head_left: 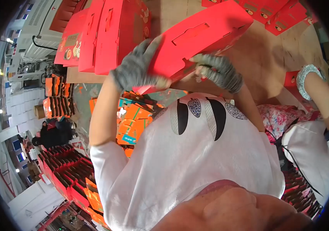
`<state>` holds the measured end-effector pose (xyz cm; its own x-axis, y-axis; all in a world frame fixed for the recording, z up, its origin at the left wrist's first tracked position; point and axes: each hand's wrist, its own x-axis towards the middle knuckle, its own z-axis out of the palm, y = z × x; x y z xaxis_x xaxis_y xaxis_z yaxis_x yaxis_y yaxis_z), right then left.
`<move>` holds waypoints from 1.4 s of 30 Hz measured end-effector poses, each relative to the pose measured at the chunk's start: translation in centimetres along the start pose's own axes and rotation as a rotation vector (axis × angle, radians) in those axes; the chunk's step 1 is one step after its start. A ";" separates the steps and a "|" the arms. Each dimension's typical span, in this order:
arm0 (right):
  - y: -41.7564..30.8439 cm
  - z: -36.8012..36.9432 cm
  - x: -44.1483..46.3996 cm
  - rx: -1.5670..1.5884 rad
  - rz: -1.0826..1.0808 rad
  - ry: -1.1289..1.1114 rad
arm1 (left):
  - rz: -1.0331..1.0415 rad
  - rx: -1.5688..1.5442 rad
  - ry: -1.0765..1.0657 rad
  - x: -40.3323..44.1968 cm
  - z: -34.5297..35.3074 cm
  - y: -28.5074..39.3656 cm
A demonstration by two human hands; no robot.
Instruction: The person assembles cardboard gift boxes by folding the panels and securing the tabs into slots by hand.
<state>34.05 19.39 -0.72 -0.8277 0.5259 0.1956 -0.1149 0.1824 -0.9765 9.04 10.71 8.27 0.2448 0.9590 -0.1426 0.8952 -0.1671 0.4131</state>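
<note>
A red cardboard box [203, 32] with a cut slot in its upper face lies tilted between my hands over the wooden table. My left hand [137, 67], in a grey knit glove, grips the box's left end, thumb along the top and fingers towards the near corner. On the near long edge, my right hand [220, 71], gloved the same way, has its fingers curled at a small tab. Part of the box's near side is hidden by that hand.
Red boxes [112, 34] stand in a row at the table's left, with more red boxes [276, 17] at the far right. Orange folded cartons [135, 119] lie below the table's edge. At right, another person's arm [318, 86] reaches over the wooden table [260, 57].
</note>
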 end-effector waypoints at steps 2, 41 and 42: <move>0.7 2.4 0.4 -0.187 -0.093 -0.016 | -0.007 0.172 0.032 -3.5 0.5 -0.8; 1.7 11.2 2.9 0.417 0.421 0.407 | -0.107 0.376 0.007 -3.3 2.8 -1.3; 2.0 11.4 2.9 0.418 0.422 0.410 | -0.104 0.375 0.004 -3.2 3.0 -1.3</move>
<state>25.18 11.83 -3.12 -0.5843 0.7661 -0.2680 -0.0993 -0.3952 -0.9132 8.21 7.12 5.50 0.1447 0.9760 -0.1625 0.9894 -0.1401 0.0393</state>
